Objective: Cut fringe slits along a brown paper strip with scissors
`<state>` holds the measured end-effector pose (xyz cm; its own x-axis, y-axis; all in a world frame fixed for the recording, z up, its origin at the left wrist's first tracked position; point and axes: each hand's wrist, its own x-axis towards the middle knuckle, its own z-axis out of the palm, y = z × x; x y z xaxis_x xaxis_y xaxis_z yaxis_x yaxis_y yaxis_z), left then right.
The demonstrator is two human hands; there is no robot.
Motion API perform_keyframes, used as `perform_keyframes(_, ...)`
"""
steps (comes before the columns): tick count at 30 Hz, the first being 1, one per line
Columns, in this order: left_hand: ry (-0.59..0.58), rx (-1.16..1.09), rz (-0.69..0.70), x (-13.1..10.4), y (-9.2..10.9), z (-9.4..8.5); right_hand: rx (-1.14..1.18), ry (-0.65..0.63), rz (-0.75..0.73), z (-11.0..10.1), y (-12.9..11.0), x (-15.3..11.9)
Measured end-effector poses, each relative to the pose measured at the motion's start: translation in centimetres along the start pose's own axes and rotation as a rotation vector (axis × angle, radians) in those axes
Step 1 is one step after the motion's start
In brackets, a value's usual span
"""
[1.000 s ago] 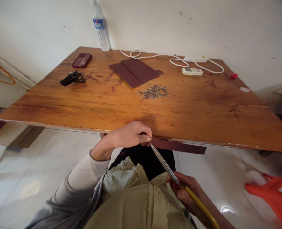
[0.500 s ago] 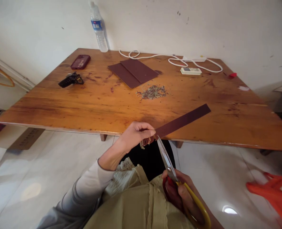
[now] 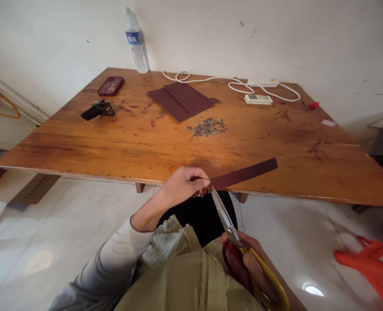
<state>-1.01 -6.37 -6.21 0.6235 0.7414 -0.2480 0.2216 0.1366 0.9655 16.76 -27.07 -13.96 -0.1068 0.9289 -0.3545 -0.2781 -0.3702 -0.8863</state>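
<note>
Near the table's front edge, my left hand [image 3: 188, 185] is closed in a pinch on one end of a dark maroon strip [image 3: 243, 173]. The strip's free end points right over the table, and its held end is partly hidden by my fingers. My right hand [image 3: 252, 259] grips scissors [image 3: 225, 216] by their red and yellow handles. The blades point up and away, with their tips at the strip's lower edge just beside my left fingertips. Farther back on the table lies a small heap of thin shreds [image 3: 207, 127]. Behind it are overlapping maroon sheets [image 3: 180, 101].
The wooden table [image 3: 129, 147] stands against the wall. On it are a water bottle [image 3: 136, 43], maroon case [image 3: 111, 86], black hair clip [image 3: 97, 109], remote control [image 3: 258, 99] and white cable [image 3: 207, 78]. An orange bag [image 3: 369, 263] lies at lower right.
The strip's free end has dropped toward me and slightly left. The curled bits under my left fingers show less. Both hands keep their hold, and the scissors have barely moved.
</note>
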Motion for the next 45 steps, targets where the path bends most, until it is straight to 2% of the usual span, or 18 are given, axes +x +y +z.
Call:
perform_keyframes(3, 0.04, -0.143, -0.041, 0.2, -0.8, 0.5, 0.113, -0.021, -0.044, 0.6, 1.1, 0.4)
perform_keyframes(6, 0.085, -0.289, -0.029, 0.3, -1.5, 1.1, 0.185, -0.038, -0.069, 1.4, 1.2, 0.7)
perform_keyframes(12, 0.103, -0.542, -0.019, 0.1, -1.9, 2.3, 0.225, 0.045, -0.047, 3.0, 0.1, 0.9)
perform_keyframes(16, 0.182, -0.665, 0.0, 0.0, -1.5, 3.2, 0.22, 0.095, -0.06, 3.5, 0.2, 1.2)
perform_keyframes(19, 0.221, -0.685, -0.01, -0.1, -1.5, 3.7, 0.19, 0.118, -0.104, 3.6, 0.6, 1.4)
perform_keyframes(24, 0.268, -0.722, -0.015, -0.2, -1.8, 4.8, 0.192, 0.08, -0.163, 3.5, 1.6, 1.9)
perform_keyframes(31, 0.332, -0.645, 0.005, -0.3, -2.2, 5.9, 0.226, 0.094, -0.183, 3.5, 2.6, 2.3)
perform_keyframes(45, 0.312, -0.579, -0.013, -0.4, -2.1, 5.7, 0.344, 0.129, -0.124, 4.1, 2.1, 2.8)
